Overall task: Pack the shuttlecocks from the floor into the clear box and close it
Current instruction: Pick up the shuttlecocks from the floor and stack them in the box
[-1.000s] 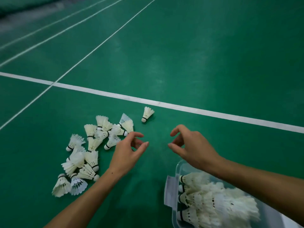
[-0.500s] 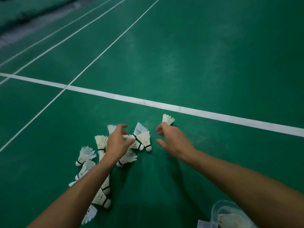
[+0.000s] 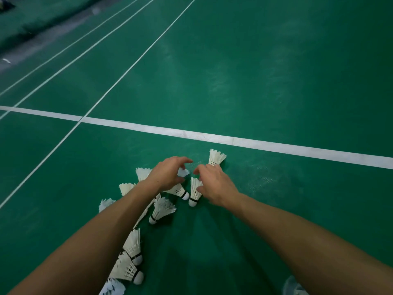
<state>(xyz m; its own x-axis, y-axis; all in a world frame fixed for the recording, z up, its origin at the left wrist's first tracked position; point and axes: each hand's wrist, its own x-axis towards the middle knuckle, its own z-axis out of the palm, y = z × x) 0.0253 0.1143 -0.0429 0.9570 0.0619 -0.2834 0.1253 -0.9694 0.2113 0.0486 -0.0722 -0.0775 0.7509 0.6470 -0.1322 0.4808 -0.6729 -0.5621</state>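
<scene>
Both hands are reaching over the shuttlecocks [image 3: 161,209] scattered on the floor [image 3: 255,81], the left hand [image 3: 168,175] curling loosely open and the right hand [image 3: 214,184] spreading open beside one, where a hasty grab risks crushing feathers.

This is an indoor badminton court: a green synthetic floor [image 3: 255,71] is marked with a wide white line [image 3: 191,134], and thinner white lines [image 3: 136,58] run away beyond it. Feather shuttlecocks [image 3: 162,209] lie scattered on the near side of the wide line.
</scene>
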